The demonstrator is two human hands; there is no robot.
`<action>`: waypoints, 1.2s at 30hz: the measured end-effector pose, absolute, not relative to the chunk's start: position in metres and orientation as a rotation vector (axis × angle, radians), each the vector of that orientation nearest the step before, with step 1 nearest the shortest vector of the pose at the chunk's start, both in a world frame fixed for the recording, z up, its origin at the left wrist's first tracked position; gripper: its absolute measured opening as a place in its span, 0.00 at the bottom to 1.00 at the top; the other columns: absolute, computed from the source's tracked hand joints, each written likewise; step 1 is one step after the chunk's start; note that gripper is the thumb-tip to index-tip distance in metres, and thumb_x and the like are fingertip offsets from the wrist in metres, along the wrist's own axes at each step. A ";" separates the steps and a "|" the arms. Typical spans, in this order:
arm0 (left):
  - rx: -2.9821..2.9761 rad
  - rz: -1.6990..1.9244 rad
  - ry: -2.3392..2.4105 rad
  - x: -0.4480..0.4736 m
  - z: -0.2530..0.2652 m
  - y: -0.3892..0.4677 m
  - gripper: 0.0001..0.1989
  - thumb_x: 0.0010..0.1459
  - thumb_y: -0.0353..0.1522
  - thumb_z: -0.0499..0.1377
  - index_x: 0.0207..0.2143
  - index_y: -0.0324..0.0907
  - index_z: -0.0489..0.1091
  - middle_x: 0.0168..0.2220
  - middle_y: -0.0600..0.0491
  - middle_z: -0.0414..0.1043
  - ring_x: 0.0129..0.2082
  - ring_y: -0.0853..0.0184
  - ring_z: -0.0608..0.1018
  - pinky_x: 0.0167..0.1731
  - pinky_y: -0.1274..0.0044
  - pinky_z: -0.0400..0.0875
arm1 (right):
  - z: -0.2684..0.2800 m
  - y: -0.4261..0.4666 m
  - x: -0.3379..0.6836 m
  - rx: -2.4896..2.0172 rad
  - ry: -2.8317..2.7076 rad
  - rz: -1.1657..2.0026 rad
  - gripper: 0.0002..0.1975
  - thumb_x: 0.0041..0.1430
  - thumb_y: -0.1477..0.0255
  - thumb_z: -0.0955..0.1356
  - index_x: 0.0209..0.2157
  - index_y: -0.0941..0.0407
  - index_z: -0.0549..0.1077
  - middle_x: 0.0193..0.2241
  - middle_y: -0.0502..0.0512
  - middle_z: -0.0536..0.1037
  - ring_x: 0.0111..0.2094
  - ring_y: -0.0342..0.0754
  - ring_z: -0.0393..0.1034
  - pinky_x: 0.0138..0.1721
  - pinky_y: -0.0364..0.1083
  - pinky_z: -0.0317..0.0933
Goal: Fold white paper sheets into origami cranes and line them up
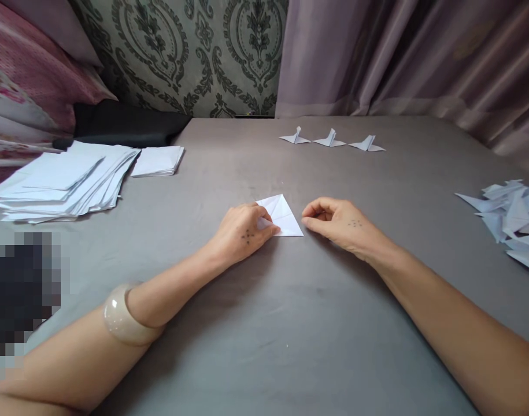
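Note:
A small white folded paper [285, 218] with crease lines and a pointed top lies on the grey cloth in front of me. My left hand [250, 226] holds its left part, thumb along the lower edge and fingers over the side, covering that part of the sheet. Just right of the paper's lower right corner is my right hand [333, 222]. Its thumb and forefinger are drawn together in a pinch, with nothing visible between them, and it sits slightly apart from the paper.
Stacked white sheets [69, 179] and a smaller pile of paper squares [158, 160] lie at left. Three folded paper birds [331, 138] stand in a row at the back. A heap of folded paper pieces [518, 214] is at far right. Black cloth [125, 122] lies behind the stacks.

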State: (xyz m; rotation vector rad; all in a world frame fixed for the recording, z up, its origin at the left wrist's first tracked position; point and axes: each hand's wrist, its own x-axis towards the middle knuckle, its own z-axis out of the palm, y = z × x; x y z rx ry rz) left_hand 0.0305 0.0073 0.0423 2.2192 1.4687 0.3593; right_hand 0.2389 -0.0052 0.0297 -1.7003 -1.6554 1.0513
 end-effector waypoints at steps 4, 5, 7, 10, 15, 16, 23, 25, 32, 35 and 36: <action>2.256 0.385 1.447 0.030 0.042 0.007 0.12 0.56 0.39 0.58 0.34 0.40 0.75 0.34 0.48 0.76 0.31 0.62 0.76 0.31 0.74 0.67 | 0.027 -0.018 0.226 -1.488 -1.640 0.905 0.07 0.53 0.69 0.67 0.33 0.55 0.75 0.29 0.51 0.78 0.30 0.45 0.71 0.33 0.44 0.64; 2.263 0.388 1.444 0.030 0.041 0.007 0.12 0.56 0.38 0.58 0.34 0.40 0.75 0.34 0.48 0.76 0.31 0.62 0.76 0.31 0.74 0.67 | 0.027 -0.022 0.223 -1.446 -1.699 0.865 0.06 0.54 0.70 0.66 0.33 0.54 0.76 0.30 0.51 0.78 0.31 0.45 0.71 0.34 0.44 0.64; 2.266 0.391 1.441 0.030 0.041 0.007 0.11 0.56 0.38 0.58 0.33 0.39 0.75 0.34 0.48 0.76 0.31 0.63 0.76 0.31 0.74 0.67 | 0.027 -0.028 0.217 -1.371 -1.843 0.797 0.08 0.56 0.74 0.65 0.32 0.54 0.77 0.32 0.50 0.78 0.32 0.44 0.71 0.35 0.44 0.63; 2.264 0.396 1.434 0.030 0.039 0.007 0.11 0.56 0.37 0.58 0.33 0.39 0.75 0.35 0.48 0.75 0.31 0.63 0.75 0.31 0.74 0.67 | 0.025 -0.032 0.215 -1.310 -2.000 0.688 0.11 0.57 0.78 0.63 0.33 0.54 0.77 0.33 0.51 0.77 0.33 0.43 0.70 0.37 0.43 0.62; 2.244 0.415 1.424 0.029 0.039 0.008 0.10 0.55 0.37 0.58 0.32 0.39 0.74 0.34 0.48 0.75 0.30 0.64 0.74 0.29 0.75 0.65 | 0.020 -0.036 0.215 -1.327 -2.112 0.526 0.13 0.59 0.80 0.62 0.37 0.55 0.77 0.36 0.54 0.76 0.37 0.45 0.70 0.40 0.44 0.62; 2.227 0.414 1.419 0.028 0.039 0.008 0.11 0.55 0.37 0.57 0.32 0.39 0.74 0.33 0.49 0.74 0.30 0.65 0.74 0.29 0.76 0.65 | 0.019 -0.037 0.214 -1.339 -2.131 0.503 0.14 0.59 0.81 0.61 0.38 0.55 0.77 0.37 0.54 0.75 0.37 0.45 0.70 0.40 0.44 0.62; 2.146 0.263 1.251 0.008 0.042 0.019 0.16 0.51 0.41 0.60 0.39 0.41 0.73 0.31 0.53 0.70 0.27 0.68 0.70 0.24 0.79 0.60 | 0.017 -0.044 0.212 -1.365 -2.226 0.349 0.17 0.58 0.83 0.60 0.42 0.55 0.76 0.39 0.57 0.73 0.40 0.48 0.68 0.42 0.47 0.63; 2.181 0.265 1.209 0.003 0.043 0.022 0.14 0.52 0.40 0.60 0.37 0.41 0.73 0.32 0.53 0.69 0.27 0.69 0.69 0.25 0.78 0.60 | 0.018 -0.046 0.212 -1.366 -2.250 0.321 0.18 0.58 0.83 0.59 0.42 0.56 0.75 0.39 0.58 0.72 0.40 0.49 0.67 0.42 0.47 0.63; 2.343 0.229 1.133 0.000 0.051 0.021 0.07 0.54 0.32 0.54 0.29 0.41 0.71 0.35 0.51 0.70 0.33 0.66 0.70 0.36 0.74 0.63 | 0.020 -0.050 0.208 -1.394 -2.324 0.298 0.20 0.59 0.84 0.58 0.46 0.56 0.73 0.39 0.59 0.71 0.39 0.51 0.65 0.41 0.50 0.64; 2.525 0.293 1.084 0.003 0.049 0.019 0.09 0.55 0.29 0.52 0.35 0.43 0.72 0.41 0.49 0.72 0.44 0.61 0.69 0.47 0.67 0.58 | 0.021 -0.051 0.207 -1.406 -2.329 0.311 0.20 0.60 0.83 0.57 0.46 0.56 0.73 0.39 0.59 0.71 0.40 0.51 0.64 0.41 0.50 0.65; 2.567 0.323 1.070 0.004 0.048 0.019 0.11 0.56 0.28 0.52 0.37 0.44 0.73 0.43 0.49 0.72 0.46 0.60 0.68 0.49 0.66 0.57 | 0.021 -0.051 0.207 -1.410 -2.329 0.315 0.20 0.60 0.83 0.57 0.46 0.57 0.73 0.39 0.60 0.71 0.40 0.51 0.64 0.41 0.50 0.65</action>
